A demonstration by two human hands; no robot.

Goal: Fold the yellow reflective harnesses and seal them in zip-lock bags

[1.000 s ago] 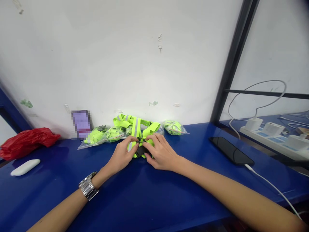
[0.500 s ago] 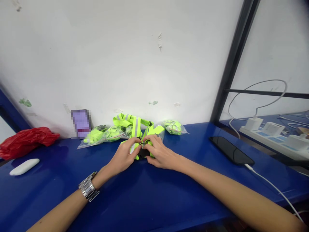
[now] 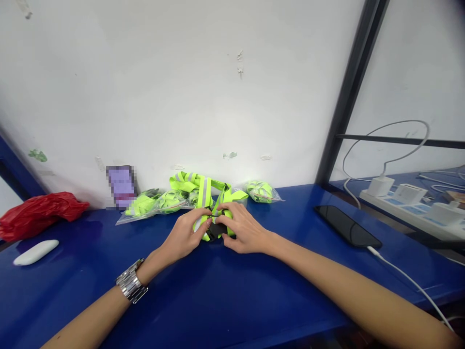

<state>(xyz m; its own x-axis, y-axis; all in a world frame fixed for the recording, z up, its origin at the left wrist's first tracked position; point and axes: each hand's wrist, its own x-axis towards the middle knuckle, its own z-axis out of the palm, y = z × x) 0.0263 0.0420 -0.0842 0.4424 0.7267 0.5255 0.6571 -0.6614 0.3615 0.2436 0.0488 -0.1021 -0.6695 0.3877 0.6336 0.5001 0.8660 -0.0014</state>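
A neon yellow reflective strap harness [image 3: 205, 191] with grey stripes lies bunched on the blue table. At its near end sits a black piece [image 3: 218, 230], perhaps a buckle, partly covered by fingers. My left hand [image 3: 187, 231] pinches the strap's left side by the black part. Opposite it, my right hand [image 3: 244, 229] has its fingers curled around the right side of the same black part. The fingertips of both hands nearly meet, so small details between them are hidden.
Clear bags of neon straps lie left [image 3: 154, 203] and right [image 3: 262, 192]. Farther left are a propped phone [image 3: 122, 186], a red plastic bag [image 3: 39, 213] and a white case [image 3: 36, 252]. On the right, a black phone [image 3: 347, 226] with a white cable lies near a power strip [image 3: 407, 206].
My right hand's fingers have spread slightly, and more of the black piece shows between the hands. Both hands stay at the same spot on the harness.
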